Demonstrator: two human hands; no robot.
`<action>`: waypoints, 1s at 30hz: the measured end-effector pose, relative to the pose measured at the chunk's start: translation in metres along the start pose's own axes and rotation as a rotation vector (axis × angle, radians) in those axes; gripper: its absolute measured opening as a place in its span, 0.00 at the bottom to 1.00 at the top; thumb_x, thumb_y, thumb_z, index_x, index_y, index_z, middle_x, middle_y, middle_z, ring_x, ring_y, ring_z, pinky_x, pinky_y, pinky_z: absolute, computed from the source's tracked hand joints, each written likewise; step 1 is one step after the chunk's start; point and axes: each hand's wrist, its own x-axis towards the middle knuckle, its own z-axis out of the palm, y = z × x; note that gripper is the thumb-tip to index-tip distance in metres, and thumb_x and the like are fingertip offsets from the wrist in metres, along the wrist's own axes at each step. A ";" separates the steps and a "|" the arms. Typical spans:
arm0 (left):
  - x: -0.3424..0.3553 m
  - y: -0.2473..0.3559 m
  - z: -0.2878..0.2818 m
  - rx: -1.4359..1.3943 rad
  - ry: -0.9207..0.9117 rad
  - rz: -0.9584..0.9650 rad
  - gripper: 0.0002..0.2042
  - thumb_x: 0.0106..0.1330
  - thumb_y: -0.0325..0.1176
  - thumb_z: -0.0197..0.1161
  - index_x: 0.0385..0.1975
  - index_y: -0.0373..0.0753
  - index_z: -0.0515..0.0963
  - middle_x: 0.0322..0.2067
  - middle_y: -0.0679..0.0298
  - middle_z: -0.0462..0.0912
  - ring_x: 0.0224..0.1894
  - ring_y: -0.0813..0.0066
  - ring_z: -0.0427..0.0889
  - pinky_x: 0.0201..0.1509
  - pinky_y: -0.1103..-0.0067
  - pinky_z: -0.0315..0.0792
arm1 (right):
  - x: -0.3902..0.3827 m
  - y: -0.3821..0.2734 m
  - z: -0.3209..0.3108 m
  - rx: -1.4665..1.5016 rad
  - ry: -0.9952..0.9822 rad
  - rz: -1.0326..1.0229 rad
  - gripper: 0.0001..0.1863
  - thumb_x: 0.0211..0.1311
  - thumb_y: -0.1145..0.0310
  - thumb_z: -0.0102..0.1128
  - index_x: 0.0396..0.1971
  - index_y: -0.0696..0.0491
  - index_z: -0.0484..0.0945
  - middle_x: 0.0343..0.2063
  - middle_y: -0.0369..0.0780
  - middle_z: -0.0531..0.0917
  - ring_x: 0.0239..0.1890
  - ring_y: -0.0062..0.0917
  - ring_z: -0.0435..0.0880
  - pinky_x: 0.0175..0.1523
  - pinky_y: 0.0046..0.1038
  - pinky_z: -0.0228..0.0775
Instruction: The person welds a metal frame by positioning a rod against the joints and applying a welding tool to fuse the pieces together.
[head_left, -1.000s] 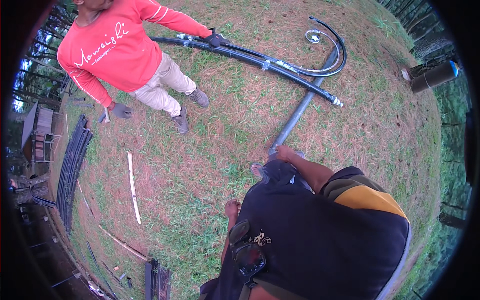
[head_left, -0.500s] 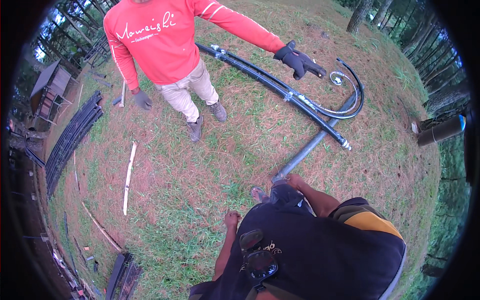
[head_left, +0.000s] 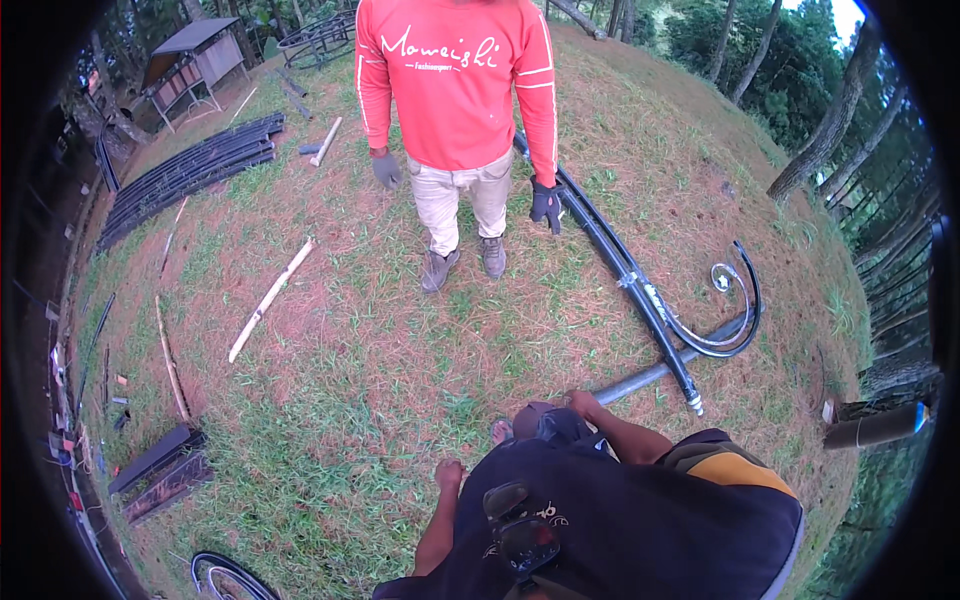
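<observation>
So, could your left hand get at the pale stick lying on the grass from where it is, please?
Probably not without stepping closer. The left hand hangs empty by the body, while the pale stick lies well off to the left across bare grass. Nothing blocks it.

Grey metal pipe (head_left: 660,372), long and straight, flat on grass, near end gripped at right hand (head_left: 583,402), running away rightward beneath curved black scroll bars (head_left: 640,290).
</observation>
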 end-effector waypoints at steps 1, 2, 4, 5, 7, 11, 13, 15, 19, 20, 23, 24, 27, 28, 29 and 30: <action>-0.003 0.001 0.004 0.078 -0.013 0.087 0.08 0.56 0.31 0.57 0.31 0.35 0.80 0.20 0.61 0.83 0.24 0.73 0.83 0.32 0.77 0.76 | 0.002 -0.002 -0.004 -0.007 -0.007 -0.002 0.33 0.43 0.49 0.65 0.49 0.52 0.77 0.41 0.52 0.81 0.45 0.47 0.80 0.51 0.41 0.72; -0.011 0.003 0.010 0.061 -0.001 0.034 0.08 0.56 0.33 0.57 0.30 0.36 0.80 0.21 0.61 0.83 0.25 0.72 0.83 0.33 0.76 0.76 | 0.005 -0.005 -0.007 -0.013 0.002 -0.022 0.32 0.43 0.50 0.65 0.49 0.53 0.77 0.42 0.52 0.81 0.46 0.46 0.80 0.51 0.40 0.72; -0.017 0.003 0.016 0.044 0.019 -0.024 0.09 0.56 0.34 0.58 0.29 0.37 0.81 0.22 0.61 0.84 0.25 0.71 0.83 0.34 0.74 0.76 | 0.011 -0.013 -0.012 -0.020 0.008 -0.051 0.32 0.43 0.51 0.65 0.49 0.54 0.77 0.43 0.52 0.80 0.47 0.46 0.79 0.52 0.39 0.72; -0.018 0.000 0.017 0.068 -0.023 -0.098 0.09 0.54 0.37 0.59 0.28 0.39 0.82 0.24 0.60 0.84 0.27 0.69 0.84 0.36 0.72 0.76 | 0.015 -0.017 -0.014 -0.034 -0.004 -0.065 0.32 0.43 0.52 0.65 0.49 0.54 0.77 0.44 0.52 0.80 0.47 0.45 0.79 0.52 0.39 0.72; -0.021 -0.002 0.017 0.093 -0.055 -0.173 0.10 0.53 0.39 0.59 0.27 0.41 0.83 0.26 0.59 0.84 0.29 0.66 0.84 0.38 0.70 0.76 | 0.023 -0.024 -0.014 -0.046 -0.016 -0.087 0.32 0.44 0.53 0.65 0.49 0.55 0.77 0.44 0.52 0.80 0.48 0.45 0.79 0.52 0.38 0.71; -0.023 0.004 0.021 -0.093 -0.012 -0.442 0.13 0.49 0.43 0.60 0.28 0.44 0.84 0.31 0.56 0.85 0.36 0.60 0.83 0.44 0.68 0.75 | 0.036 -0.030 -0.014 -0.045 -0.085 -0.145 0.29 0.48 0.53 0.62 0.49 0.55 0.77 0.43 0.52 0.81 0.48 0.44 0.79 0.52 0.38 0.71; -0.018 0.006 0.025 -0.101 0.013 -0.536 0.13 0.50 0.42 0.59 0.30 0.44 0.84 0.32 0.56 0.84 0.37 0.59 0.83 0.45 0.67 0.74 | 0.043 -0.042 -0.017 -0.023 -0.126 -0.176 0.28 0.49 0.53 0.61 0.48 0.55 0.78 0.43 0.52 0.81 0.48 0.44 0.79 0.52 0.38 0.71; -0.020 0.033 0.025 -0.139 0.007 -0.493 0.13 0.50 0.42 0.59 0.31 0.43 0.84 0.33 0.56 0.84 0.38 0.59 0.83 0.45 0.67 0.74 | 0.046 -0.036 -0.024 -0.017 -0.181 -0.091 0.25 0.51 0.52 0.58 0.45 0.54 0.79 0.42 0.51 0.81 0.48 0.44 0.79 0.51 0.38 0.71; -0.008 0.045 0.016 -0.217 -0.057 -0.433 0.13 0.51 0.41 0.57 0.30 0.42 0.84 0.33 0.56 0.84 0.39 0.60 0.83 0.45 0.68 0.74 | 0.060 -0.040 -0.046 -0.017 -0.230 -0.050 0.23 0.51 0.52 0.58 0.41 0.53 0.81 0.42 0.51 0.81 0.47 0.44 0.80 0.51 0.39 0.71; 0.004 0.041 0.019 -0.117 -0.091 -0.398 0.13 0.51 0.41 0.57 0.30 0.42 0.84 0.33 0.56 0.84 0.38 0.60 0.83 0.45 0.68 0.74 | 0.070 -0.038 -0.052 -0.102 -0.212 -0.042 0.22 0.51 0.52 0.58 0.39 0.53 0.82 0.41 0.51 0.82 0.47 0.44 0.80 0.51 0.39 0.71; 0.052 0.039 0.022 0.355 -0.193 -0.179 0.13 0.51 0.41 0.57 0.30 0.42 0.84 0.33 0.57 0.85 0.38 0.61 0.83 0.44 0.69 0.74 | 0.113 -0.049 -0.066 -0.208 -0.258 -0.049 0.21 0.50 0.52 0.57 0.37 0.53 0.82 0.41 0.50 0.82 0.47 0.44 0.80 0.50 0.39 0.72; 0.064 0.038 0.016 0.480 -0.184 -0.113 0.13 0.51 0.41 0.57 0.30 0.42 0.84 0.32 0.58 0.85 0.38 0.61 0.83 0.44 0.69 0.74 | 0.131 -0.058 -0.070 -0.227 -0.322 -0.064 0.21 0.50 0.52 0.57 0.37 0.53 0.82 0.41 0.50 0.82 0.47 0.44 0.80 0.50 0.39 0.72; 0.113 0.081 0.005 0.379 -0.079 -0.070 0.13 0.52 0.42 0.56 0.28 0.42 0.83 0.30 0.59 0.85 0.35 0.63 0.83 0.42 0.69 0.74 | 0.180 -0.058 -0.079 -0.156 -0.236 -0.157 0.24 0.50 0.52 0.57 0.43 0.52 0.80 0.43 0.51 0.81 0.48 0.45 0.79 0.50 0.39 0.72; 0.126 0.108 0.004 0.227 -0.046 -0.083 0.13 0.52 0.42 0.56 0.27 0.42 0.83 0.29 0.60 0.85 0.33 0.65 0.83 0.41 0.69 0.74 | 0.187 -0.042 -0.081 -0.190 -0.186 -0.135 0.25 0.49 0.53 0.59 0.44 0.52 0.79 0.44 0.51 0.81 0.48 0.45 0.79 0.50 0.39 0.72; 0.135 0.132 -0.006 -0.084 -0.078 -0.209 0.10 0.55 0.37 0.55 0.27 0.40 0.80 0.26 0.60 0.84 0.27 0.70 0.81 0.32 0.73 0.72 | 0.198 -0.046 -0.083 -0.235 -0.154 -0.140 0.26 0.48 0.54 0.60 0.46 0.53 0.79 0.44 0.51 0.80 0.48 0.45 0.79 0.51 0.38 0.72; 0.143 0.154 -0.022 -0.389 -0.060 -0.359 0.07 0.58 0.33 0.54 0.27 0.38 0.78 0.23 0.60 0.83 0.21 0.76 0.79 0.23 0.78 0.70 | 0.202 -0.057 -0.083 -0.178 -0.058 -0.237 0.21 0.48 0.57 0.60 0.39 0.56 0.79 0.38 0.52 0.81 0.44 0.46 0.81 0.47 0.42 0.74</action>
